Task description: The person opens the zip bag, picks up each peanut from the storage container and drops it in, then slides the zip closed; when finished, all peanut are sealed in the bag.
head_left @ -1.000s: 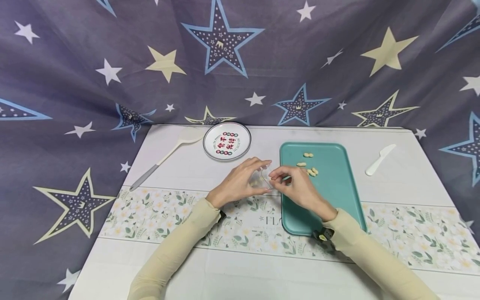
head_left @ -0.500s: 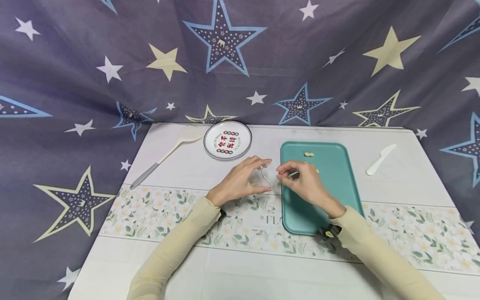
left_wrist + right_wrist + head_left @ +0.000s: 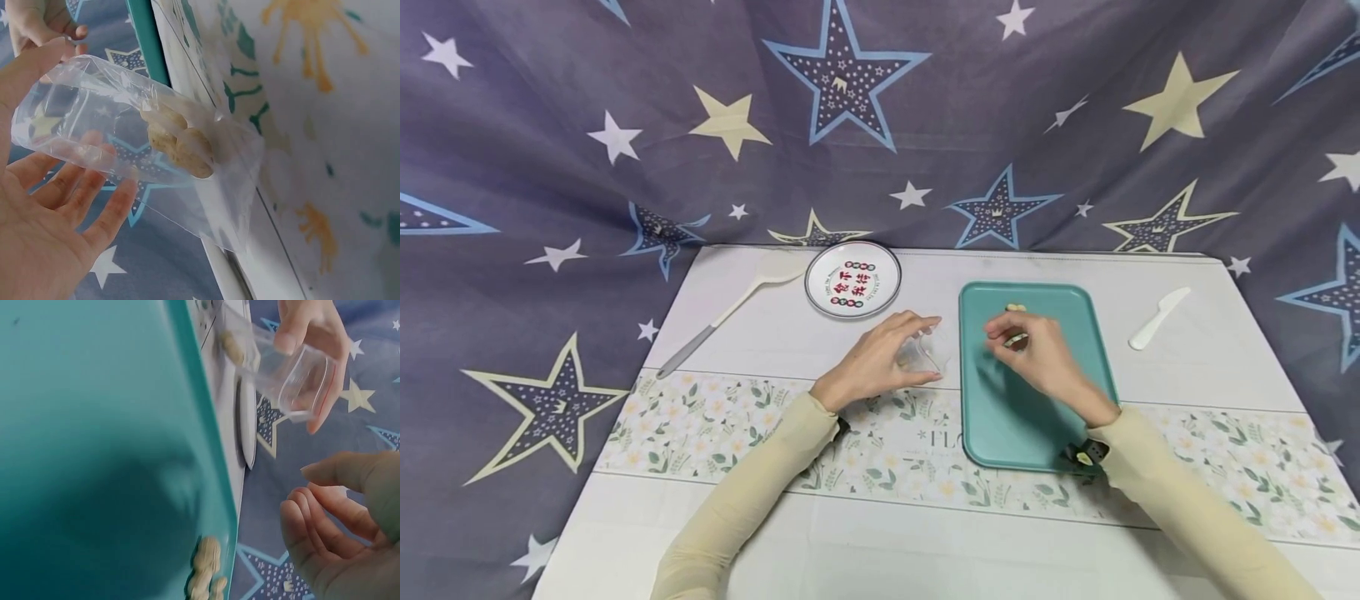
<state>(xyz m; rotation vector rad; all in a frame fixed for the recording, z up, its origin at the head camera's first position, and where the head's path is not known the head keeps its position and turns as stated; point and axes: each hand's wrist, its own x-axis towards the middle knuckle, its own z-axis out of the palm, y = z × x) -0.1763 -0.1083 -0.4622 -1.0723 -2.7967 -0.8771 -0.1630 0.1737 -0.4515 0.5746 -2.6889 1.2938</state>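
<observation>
My left hand (image 3: pixel 876 362) holds a clear plastic bag (image 3: pixel 81 119) with its mouth spread between thumb and fingers. Several peanuts in their shells (image 3: pixel 181 147) lie in the bottom of the bag, as the left wrist view shows. Over the teal tray (image 3: pixel 1000 437) hovers my right hand (image 3: pixel 1037 354), its fingers loosely bent. In the right wrist view there is a gap between the thumb and fingertips, and nothing is in it. More peanuts (image 3: pixel 205 565) lie on the tray; in the head view the right hand hides most of them.
A round white plate (image 3: pixel 853 287) with red lettering stands behind the left hand. To its left lies a long cream utensil with a grey handle (image 3: pixel 688 352). Right of the tray is a white plastic knife (image 3: pixel 1159 319). A star-patterned curtain (image 3: pixel 850 192) hangs along the table's back edge.
My right hand has drawn away from the bag's mouth and moved right over the tray, its fingertips parting. The left hand and bag have stayed nearly still.
</observation>
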